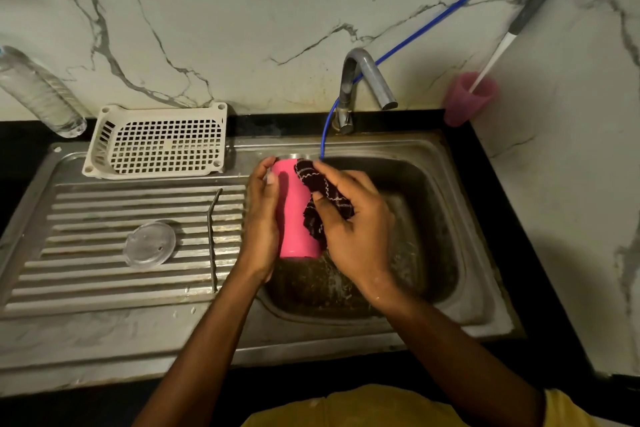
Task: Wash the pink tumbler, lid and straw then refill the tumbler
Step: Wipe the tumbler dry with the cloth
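Over the left edge of the sink basin (433, 204), my left hand (261, 218) grips the pink tumbler (292, 215), its steel rim pointing away from me. My right hand (349, 218) holds a dark checked cloth (323, 194) pressed against the tumbler's right side. The clear round lid (149, 243) lies flat on the ribbed steel drainboard (104, 281). A bent metal straw (211, 236) lies on the drainboard to the right of the lid.
A white plastic basket (156, 142) stands on edge at the back of the drainboard. The steel tap (360, 87) rises behind the basin, with a blue hose (433, 21) running into it. A pink cup (467, 99) holding a brush sits back right. A clear bottle (38, 92) leans back left.
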`<move>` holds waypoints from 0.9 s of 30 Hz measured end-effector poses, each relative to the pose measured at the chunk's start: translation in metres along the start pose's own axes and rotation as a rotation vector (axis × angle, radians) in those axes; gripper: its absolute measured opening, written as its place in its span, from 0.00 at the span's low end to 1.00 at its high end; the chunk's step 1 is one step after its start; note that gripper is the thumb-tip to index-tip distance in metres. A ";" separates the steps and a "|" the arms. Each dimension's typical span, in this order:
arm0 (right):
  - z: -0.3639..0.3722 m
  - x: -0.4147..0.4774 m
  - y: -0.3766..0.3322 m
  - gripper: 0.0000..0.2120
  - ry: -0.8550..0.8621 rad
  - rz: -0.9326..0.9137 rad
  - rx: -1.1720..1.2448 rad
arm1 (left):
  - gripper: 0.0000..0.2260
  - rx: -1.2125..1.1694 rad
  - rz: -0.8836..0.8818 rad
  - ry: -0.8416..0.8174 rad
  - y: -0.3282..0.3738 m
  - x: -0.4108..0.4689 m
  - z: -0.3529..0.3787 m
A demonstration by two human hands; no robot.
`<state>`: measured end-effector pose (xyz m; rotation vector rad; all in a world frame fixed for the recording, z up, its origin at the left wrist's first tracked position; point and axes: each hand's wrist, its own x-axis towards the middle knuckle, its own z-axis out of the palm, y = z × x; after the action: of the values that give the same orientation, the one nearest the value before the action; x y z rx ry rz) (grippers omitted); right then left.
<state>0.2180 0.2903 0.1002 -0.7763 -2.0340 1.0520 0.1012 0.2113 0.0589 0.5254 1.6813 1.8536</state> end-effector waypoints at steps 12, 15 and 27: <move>-0.017 -0.040 0.013 0.24 -0.045 -0.141 -0.042 | 0.30 -0.140 -0.070 0.027 0.010 0.004 0.012; -0.017 0.001 0.008 0.22 -0.007 -0.086 -0.034 | 0.30 -0.301 -0.076 -0.036 0.014 0.005 0.013; -0.014 0.003 -0.004 0.23 0.013 -0.046 0.039 | 0.49 -0.442 -0.030 -0.136 0.031 0.008 0.008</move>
<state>0.2268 0.2967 0.1110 -0.7115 -2.0051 1.0555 0.0956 0.2215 0.0896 0.4245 1.1360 2.0363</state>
